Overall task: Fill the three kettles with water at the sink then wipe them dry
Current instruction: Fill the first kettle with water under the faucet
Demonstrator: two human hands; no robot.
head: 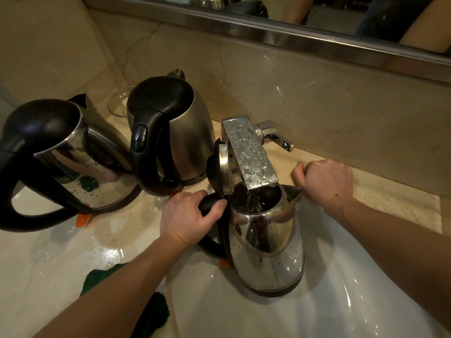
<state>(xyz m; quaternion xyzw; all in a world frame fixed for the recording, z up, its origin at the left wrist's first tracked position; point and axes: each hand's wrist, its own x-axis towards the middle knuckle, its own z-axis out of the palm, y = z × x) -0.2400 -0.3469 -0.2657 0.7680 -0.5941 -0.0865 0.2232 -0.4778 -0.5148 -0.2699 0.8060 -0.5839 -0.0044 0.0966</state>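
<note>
The left kettle and middle kettle stand lidded on the wet counter, contents hidden, while the left hand grips the third kettle by its handle, steadying it in the sink, lid open under the tap so water runs in, the right hand clenched empty beside its spout.

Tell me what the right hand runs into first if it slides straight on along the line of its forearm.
Probably the tap: the right hand, a fist on the counter, aims left toward its wet spout, just beyond the open kettle. Depth is unclear.
</note>
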